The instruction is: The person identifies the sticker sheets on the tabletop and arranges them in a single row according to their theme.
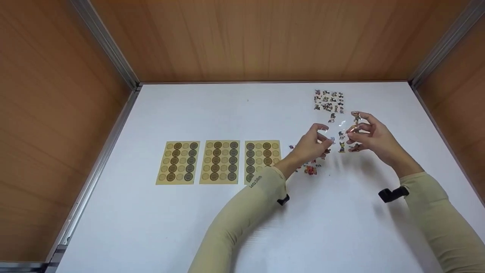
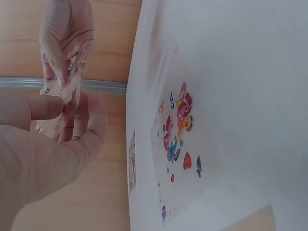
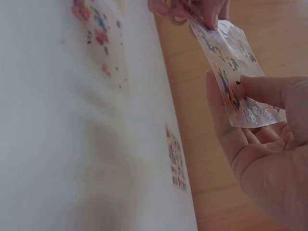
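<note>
Between both hands, raised above the table, is a clear sticker sheet [image 1: 341, 142] printed with small cartoon figures. My left hand [image 1: 311, 145] pinches its left edge between thumb and fingers. On the opposite side my right hand [image 1: 375, 138] grips it, the thumb lying on the face of the sheet [image 3: 252, 98]. Below my left hand a second clear sticker sheet [image 2: 186, 161], with colourful pony figures and a red heart, lies flat; the hand hides part of it in the head view. Farther back rests another sheet of small figure stickers [image 1: 329, 101].
Three yellowish sheets of round stickers lie in a row to the left: a left one [image 1: 178, 163], a middle one [image 1: 219, 162] and a right one [image 1: 262, 159], partly behind my left forearm. Wooden panels [image 1: 265, 41] with metal framing [image 1: 110, 41] border the white table [image 1: 132, 227].
</note>
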The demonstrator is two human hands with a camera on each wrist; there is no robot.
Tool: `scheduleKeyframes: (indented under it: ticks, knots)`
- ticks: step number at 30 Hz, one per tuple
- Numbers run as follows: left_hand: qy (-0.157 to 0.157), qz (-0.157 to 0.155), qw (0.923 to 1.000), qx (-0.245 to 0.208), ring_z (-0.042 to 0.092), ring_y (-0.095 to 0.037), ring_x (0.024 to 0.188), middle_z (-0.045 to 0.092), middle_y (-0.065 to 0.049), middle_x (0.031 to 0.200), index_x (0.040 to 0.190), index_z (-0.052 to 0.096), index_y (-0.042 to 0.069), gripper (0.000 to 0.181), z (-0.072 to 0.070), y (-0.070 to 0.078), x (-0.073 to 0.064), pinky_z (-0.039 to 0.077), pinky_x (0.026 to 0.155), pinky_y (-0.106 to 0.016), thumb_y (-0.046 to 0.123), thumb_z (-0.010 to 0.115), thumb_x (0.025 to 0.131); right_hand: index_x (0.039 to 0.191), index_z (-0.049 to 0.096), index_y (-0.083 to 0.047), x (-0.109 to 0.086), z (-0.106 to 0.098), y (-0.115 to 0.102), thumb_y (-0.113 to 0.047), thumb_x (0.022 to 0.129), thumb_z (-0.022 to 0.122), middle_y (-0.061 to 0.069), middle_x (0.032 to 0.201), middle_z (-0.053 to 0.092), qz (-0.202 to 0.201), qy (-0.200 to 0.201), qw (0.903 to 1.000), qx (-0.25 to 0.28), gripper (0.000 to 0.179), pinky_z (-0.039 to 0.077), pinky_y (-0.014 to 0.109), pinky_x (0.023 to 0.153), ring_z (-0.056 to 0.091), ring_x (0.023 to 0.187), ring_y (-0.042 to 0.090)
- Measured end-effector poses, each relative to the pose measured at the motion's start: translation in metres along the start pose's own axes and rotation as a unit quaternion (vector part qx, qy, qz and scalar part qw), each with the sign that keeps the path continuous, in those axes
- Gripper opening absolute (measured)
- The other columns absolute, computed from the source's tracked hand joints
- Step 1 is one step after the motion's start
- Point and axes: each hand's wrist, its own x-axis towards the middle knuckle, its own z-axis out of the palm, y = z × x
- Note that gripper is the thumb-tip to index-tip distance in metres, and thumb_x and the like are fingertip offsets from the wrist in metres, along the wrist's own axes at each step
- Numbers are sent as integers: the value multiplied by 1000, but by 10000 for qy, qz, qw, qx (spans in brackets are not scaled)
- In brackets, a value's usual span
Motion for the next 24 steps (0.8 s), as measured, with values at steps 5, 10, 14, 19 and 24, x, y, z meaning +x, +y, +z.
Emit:
scheduleKeyframes:
  ticks: [5,10,14,19,24]
  knots:
    - [-15,36,9995,328,68,-13,80,63,5,100,149,37,18,56,8,-4,-2,58,67,-23,12,64,100,151,39,-17,-9,-11,8,-2,95,70,12,107,68,51,48,10000,8,65,63,38,68,72,85,21]
    - [60,150,9952,964,64,-8,77,62,6,106,159,22,14,78,17,-7,-4,53,65,-20,13,69,97,151,37,-20,-20,-21,20,-7,96,70,8,108,68,323,197,9987,-335,66,63,37,69,72,87,19]
    - [-120,148,9857,1676,63,-8,93,62,1,121,162,16,9,88,25,-8,-5,52,78,-18,19,72,96,153,33,-23,-28,-29,30,-12,97,70,5,108,67,590,316,9955,-675,68,63,37,71,71,88,17]
    - [-461,156,9667,2511,60,-10,119,60,-3,135,162,19,6,86,36,-8,-4,48,98,-18,28,71,97,155,31,-23,-34,-36,39,-12,97,70,5,108,66,724,252,9945,-713,70,62,33,71,70,89,15]
    - [-710,158,9477,3108,57,-10,123,54,-3,141,162,21,8,82,45,-9,-5,46,102,-19,32,67,99,158,26,-17,-39,-39,44,-15,98,70,2,108,66,818,275,9928,-834,74,61,30,73,69,92,12]
